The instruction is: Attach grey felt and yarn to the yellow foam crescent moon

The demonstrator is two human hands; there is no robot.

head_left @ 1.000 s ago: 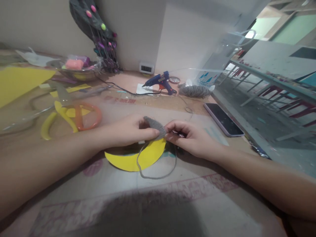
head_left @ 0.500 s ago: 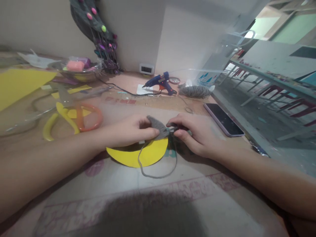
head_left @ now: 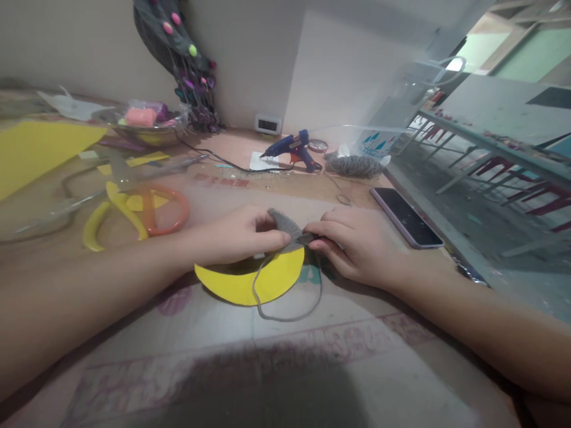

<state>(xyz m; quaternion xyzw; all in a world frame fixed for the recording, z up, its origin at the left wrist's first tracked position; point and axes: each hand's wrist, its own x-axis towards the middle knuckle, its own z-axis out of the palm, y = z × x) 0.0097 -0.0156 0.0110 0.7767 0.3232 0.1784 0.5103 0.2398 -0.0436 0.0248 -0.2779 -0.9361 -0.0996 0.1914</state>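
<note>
Over the tabletop (head_left: 200,333), left hand (head_left: 243,235) and right hand (head_left: 354,244) angle inward, each pinching grey yarn (head_left: 286,225).

Free room before the glue gun (head_left: 291,144)

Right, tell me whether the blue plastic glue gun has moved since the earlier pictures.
No. The blue plastic glue gun keeps its place in front and to the right of the white rectangular digital clock; both drift slightly rightward together in view.
</note>
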